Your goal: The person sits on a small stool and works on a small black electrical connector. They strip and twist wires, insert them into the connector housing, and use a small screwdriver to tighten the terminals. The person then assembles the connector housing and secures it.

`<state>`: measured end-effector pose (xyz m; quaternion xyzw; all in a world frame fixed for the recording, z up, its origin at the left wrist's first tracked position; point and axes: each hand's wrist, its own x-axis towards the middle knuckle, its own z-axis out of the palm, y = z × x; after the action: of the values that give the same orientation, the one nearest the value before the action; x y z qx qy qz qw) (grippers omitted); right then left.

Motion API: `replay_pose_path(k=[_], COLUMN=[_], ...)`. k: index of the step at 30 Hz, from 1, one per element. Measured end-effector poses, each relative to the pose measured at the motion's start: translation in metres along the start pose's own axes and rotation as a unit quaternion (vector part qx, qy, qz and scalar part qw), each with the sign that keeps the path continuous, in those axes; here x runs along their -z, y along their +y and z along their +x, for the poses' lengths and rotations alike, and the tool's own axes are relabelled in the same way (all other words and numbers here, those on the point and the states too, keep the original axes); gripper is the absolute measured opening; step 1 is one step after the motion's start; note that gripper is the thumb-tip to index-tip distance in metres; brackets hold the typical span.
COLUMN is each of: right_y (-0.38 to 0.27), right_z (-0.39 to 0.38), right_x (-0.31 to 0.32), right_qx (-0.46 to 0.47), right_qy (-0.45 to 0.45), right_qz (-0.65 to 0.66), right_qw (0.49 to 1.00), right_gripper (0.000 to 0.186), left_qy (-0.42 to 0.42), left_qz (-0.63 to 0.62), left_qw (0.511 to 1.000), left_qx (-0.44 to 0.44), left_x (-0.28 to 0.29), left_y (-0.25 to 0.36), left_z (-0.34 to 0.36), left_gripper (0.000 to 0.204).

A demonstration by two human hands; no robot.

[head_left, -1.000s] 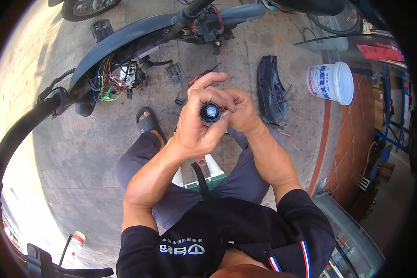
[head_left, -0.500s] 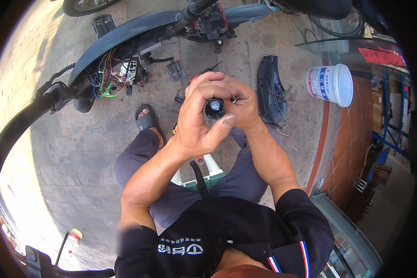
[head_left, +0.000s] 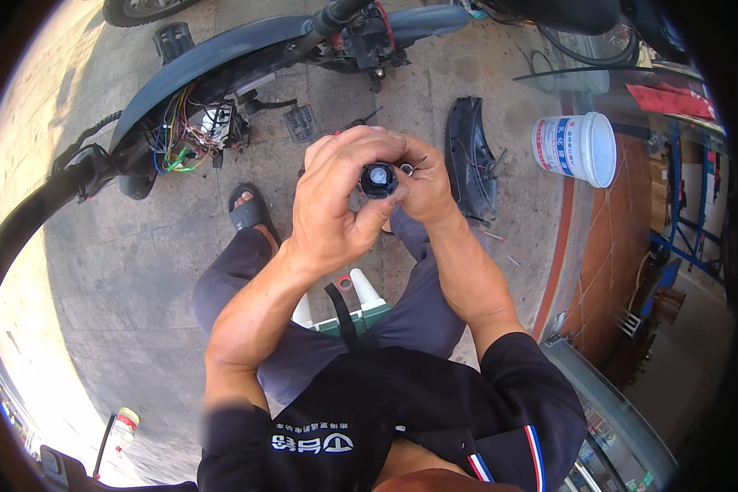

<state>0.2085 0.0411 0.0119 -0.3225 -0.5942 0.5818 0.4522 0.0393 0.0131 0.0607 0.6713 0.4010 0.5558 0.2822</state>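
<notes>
Both hands meet in front of me over my lap. My left hand is wrapped round a black cylindrical part, seen end-on with a pale disc inside its ring. My right hand is closed just to its right, and a small silver ring-like metal end shows among its fingers; what it belongs to is hidden. The two hands touch, and their fingers overlap at the top.
An electric bike frame with exposed wires spans the upper left. A black plastic panel, a white bucket, a pedal and loose tools lie around. A green-and-white stool is between my knees, a blue rack at right.
My left fingers have shifted around the black cylinder, and the silver end now shows between the hands, as half a second ago. The whole view has shifted slightly.
</notes>
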Motion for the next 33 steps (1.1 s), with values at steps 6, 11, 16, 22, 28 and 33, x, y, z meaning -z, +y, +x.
replay_pose_path(k=[6,11,16,22,28,33], right_y=[-0.005,-0.002,0.002,-0.001,-0.004,-0.002], right_z=[-0.001,-0.001,-0.004,-0.001,0.003,0.003], right_x=[0.004,0.006,0.010,0.002,-0.004,-0.005], right_qx=[-0.120,-0.123,-0.127,-0.120,-0.105,-0.106], right_qy=[-0.073,-0.082,-0.064,-0.058,-0.055,-0.044], right_qz=[0.247,0.271,0.197,0.167,0.217,0.163], right_qw=[0.959,0.951,0.970,0.977,0.969,0.980], right_gripper=[0.029,0.030,0.034,0.029,0.029,0.028], left_qy=[-0.041,-0.025,-0.014,-0.034,-0.027,-0.029], left_qz=[-0.002,-0.011,0.010,0.014,0.010,0.019], left_qw=[0.999,1.000,1.000,0.999,1.000,0.999], left_qx=[-0.008,-0.012,-0.020,-0.001,0.001,-0.003], left_x=[0.007,0.006,0.004,0.011,0.012,0.013], left_y=[0.003,0.003,0.001,0.001,0.001,0.000], left_z=[0.004,0.003,0.001,0.001,0.000,0.000], left_gripper=[0.035,0.038,0.042,0.036,0.034,0.034])
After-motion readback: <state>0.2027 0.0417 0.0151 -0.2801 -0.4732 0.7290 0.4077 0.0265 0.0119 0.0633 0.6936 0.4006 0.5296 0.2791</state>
